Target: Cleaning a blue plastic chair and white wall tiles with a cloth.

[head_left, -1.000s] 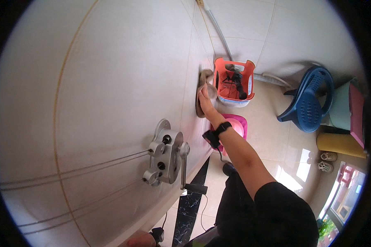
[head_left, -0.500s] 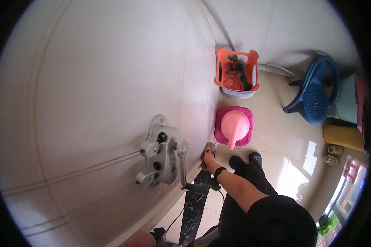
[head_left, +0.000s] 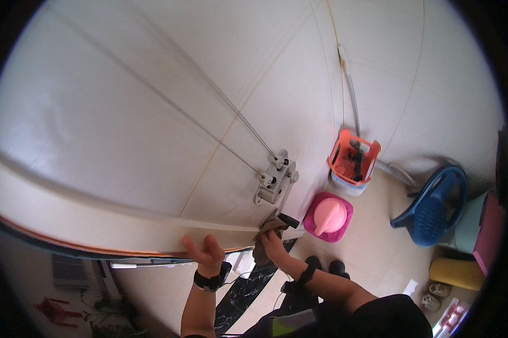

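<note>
A brownish cloth [head_left: 262, 250] is bunched in my right hand [head_left: 274, 248], pressed against the edge of the cream door frame [head_left: 124, 222]. Just above that hand sits a silver wall-mounted winch [head_left: 275, 179] with a crank arm and a black handle [head_left: 288, 221]. Two thin cables [head_left: 209, 130] run from the winch up the tiled wall. Farther left, my left hand [head_left: 208, 255] rests its spread fingers on the lower edge of the frame and holds nothing. Both wrists wear dark bands.
On the right floor stand an orange basket [head_left: 352, 176], a pink ladle-like scoop [head_left: 329, 217] on a magenta stool or lid, a blue plastic chair [head_left: 431, 217] and a yellow cylinder [head_left: 457, 274]. A black marble threshold [head_left: 245, 298] crosses the doorway below my hands.
The view has turned toward the left. My right hand has brought the cloth from low by the wall up to the frame under the winch. My left hand has risen onto the frame.
</note>
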Demonstrator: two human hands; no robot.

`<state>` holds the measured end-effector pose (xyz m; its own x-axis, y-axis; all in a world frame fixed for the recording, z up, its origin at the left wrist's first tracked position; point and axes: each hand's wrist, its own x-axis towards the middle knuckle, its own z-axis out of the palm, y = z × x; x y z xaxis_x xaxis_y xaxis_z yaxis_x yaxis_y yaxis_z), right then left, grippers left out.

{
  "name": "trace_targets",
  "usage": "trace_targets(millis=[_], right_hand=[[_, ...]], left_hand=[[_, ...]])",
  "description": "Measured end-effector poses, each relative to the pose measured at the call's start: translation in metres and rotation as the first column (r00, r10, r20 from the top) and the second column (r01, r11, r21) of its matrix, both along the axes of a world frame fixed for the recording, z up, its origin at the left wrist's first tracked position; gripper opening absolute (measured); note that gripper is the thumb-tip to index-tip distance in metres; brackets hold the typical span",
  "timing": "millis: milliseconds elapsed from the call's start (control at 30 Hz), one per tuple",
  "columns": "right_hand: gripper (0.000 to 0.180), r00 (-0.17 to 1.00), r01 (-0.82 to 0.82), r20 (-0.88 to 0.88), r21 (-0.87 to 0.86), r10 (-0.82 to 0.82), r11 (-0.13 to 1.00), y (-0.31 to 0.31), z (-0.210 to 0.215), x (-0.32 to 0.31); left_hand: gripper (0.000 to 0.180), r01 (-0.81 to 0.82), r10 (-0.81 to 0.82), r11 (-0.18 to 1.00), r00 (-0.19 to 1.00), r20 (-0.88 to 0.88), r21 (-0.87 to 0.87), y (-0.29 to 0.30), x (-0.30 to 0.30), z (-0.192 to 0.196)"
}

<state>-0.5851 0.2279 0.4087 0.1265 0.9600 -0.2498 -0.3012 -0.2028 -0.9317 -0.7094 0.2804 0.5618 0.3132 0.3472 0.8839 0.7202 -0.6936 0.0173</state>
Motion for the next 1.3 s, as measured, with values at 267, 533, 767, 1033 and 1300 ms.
trace_targets(millis=[267, 533, 767, 1033, 1300], right_hand=[[0.023, 0.943, 0.007, 0.305, 0.381, -0.134, 0.924, -0.008, 0.118, -0.003], [0.019, 0.84, -0.069, 0.368, 0.802, -0.399, 0.594, 0.012, 0.273, 0.001], [0.054, 0.41, -0.386, 0.334, 0.907, -0.849, 0.171, 0.043, 0.523, 0.007], [0.043, -0.175, -0.599, 0.737, 0.447, -0.653, 0.665, -0.019, 0.429, -0.006], [0.014, -0.495, -0.863, 0.092, 0.058, -0.864, 0.501, -0.045, 0.562, -0.016]], left_hand=[[0.055, -0.032, 0.024, 0.996, 0.995, 0.093, 0.085, 0.005, 0.012, 0.025], [0.067, 0.442, -0.438, 0.897, 0.887, 0.142, 0.005, -0.017, -0.017, 0.064], [0.063, 0.541, -0.504, 0.825, 0.836, 0.217, -0.167, -0.009, -0.067, 0.109], [0.062, 0.487, -0.469, 0.869, 0.866, 0.175, -0.083, 0.004, -0.064, 0.097], [0.069, 0.502, -0.47, 0.843, 0.862, 0.189, -0.193, 0.017, -0.069, 0.087]])
